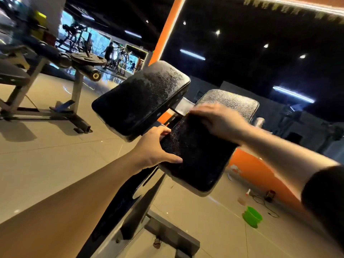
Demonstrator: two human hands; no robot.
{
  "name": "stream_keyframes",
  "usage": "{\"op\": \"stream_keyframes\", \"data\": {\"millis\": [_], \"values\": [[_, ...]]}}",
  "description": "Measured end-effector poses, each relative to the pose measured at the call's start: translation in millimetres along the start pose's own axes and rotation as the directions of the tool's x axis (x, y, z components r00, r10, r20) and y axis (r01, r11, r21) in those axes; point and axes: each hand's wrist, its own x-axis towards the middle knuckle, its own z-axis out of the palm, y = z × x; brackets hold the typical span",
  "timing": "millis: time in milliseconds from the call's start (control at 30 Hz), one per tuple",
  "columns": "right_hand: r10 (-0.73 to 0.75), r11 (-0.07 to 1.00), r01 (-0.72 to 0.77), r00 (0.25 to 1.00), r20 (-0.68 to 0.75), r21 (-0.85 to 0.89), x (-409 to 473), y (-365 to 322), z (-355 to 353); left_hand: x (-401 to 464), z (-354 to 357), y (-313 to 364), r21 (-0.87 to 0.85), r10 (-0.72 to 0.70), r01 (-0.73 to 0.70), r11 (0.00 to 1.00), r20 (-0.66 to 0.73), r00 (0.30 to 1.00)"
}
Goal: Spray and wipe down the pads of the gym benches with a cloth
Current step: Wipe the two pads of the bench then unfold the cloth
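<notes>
My left hand [155, 146] grips near edge of right pad [201, 146], fingers curled round it. My right hand [214, 120] blurry on far end, cloth not seen. Rub hard, cover corners. Left pad [141, 97] wet.

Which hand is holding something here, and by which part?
The left hand grips the near black pad by its left edge, thumb on top. The right hand lies blurred on the pad's upper part; whether it holds a cloth cannot be told.
</notes>
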Motion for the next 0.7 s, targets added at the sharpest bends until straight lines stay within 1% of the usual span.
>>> {"op": "stream_keyframes", "data": {"millis": [33,67,100,133,167,200,233,267,333,367,400,433,467,500,567,600,633,667,700], "values": [[0.157,0.986,-0.160,0.987,-0.045,-0.052,12,27,-8,1,1,-1,0.001,-0.001,0.001,1.000,-0.007,1.000],[0.326,0.941,-0.332,0.941,-0.087,-0.070,21,48,-15,1,1,-2,-0.002,-0.001,0.001,1.000,-0.008,1.000],[0.454,0.885,-0.462,0.885,-0.104,-0.060,27,60,-16,2,2,-3,-0.010,-0.001,0.001,1.000,-0.007,1.000],[0.495,0.863,-0.503,0.861,-0.119,-0.052,32,58,-13,3,2,-4,-0.017,0.002,-0.002,1.000,-0.006,1.000],[0.459,0.884,-0.466,0.881,-0.113,-0.046,34,45,-8,3,1,-4,-0.021,0.010,-0.011,1.000,-0.004,1.000],[0.364,0.930,-0.367,0.928,-0.077,-0.025,34,24,0,3,1,-4,-0.027,0.016,-0.016,1.000,0.003,1.000],[0.240,0.971,-0.240,0.970,-0.025,0.013,30,-2,7,3,1,-4,-0.035,0.017,-0.017,0.999,0.015,1.000],[0.106,0.993,-0.108,0.994,0.031,0.054,22,-26,15,3,0,-4,-0.041,0.013,-0.012,0.999,0.029,0.999],[-0.085,0.991,0.071,0.989,0.119,0.117,1,-61,25,3,-1,-5,-0.047,-0.004,0.006,0.999,0.037,0.999],[-0.131,0.985,0.114,0.983,0.130,0.127,-5,-62,24,2,0,-6,-0.049,-0.011,0.012,0.999,0.030,0.999],[-0.140,0.984,0.126,0.984,0.113,0.129,-3,-53,19,1,0,-7,-0.050,-0.012,0.013,0.999,0.019,1.000],[-0.103,0.990,0.094,0.991,0.086,0.107,5,-36,15,0,1,-7,-0.042,-0.003,0.003,0.999,0.003,1.000],[-0.016,0.998,0.013,0.999,0.044,0.066,16,-14,10,0,1,-7,-0.029,0.012,-0.012,1.000,-0.015,1.000],[0.116,0.993,-0.116,0.993,-0.005,0.017,27,11,3,0,2,-7,-0.017,0.026,-0.026,1.000,-0.028,0.999],[0.383,0.922,-0.386,0.920,-0.086,-0.032,42,46,-6,0,2,-6,-0.008,0.044,-0.045,0.999,-0.047,0.998],[0.434,0.898,-0.439,0.896,-0.100,-0.038,45,47,-4,0,3,-5,-0.006,0.052,-0.052,0.999,-0.053,0.997],[0.425,0.903,-0.429,0.901,-0.087,-0.034,48,36,0,-1,3,-4,-0.004,0.061,-0.061,0.998,-0.059,0.996],[0.362,0.932,-0.363,0.931,-0.047,-0.013,48,19,6,-1,2,-3,-0.001,0.067,-0.067,0.998,-0.064,0.996],[0.250,0.968,-0.250,0.968,0.001,0.017,44,-3,11,-1,2,-2,0.002,0.066,-0.066,0.998,-0.067,0.996]]}}
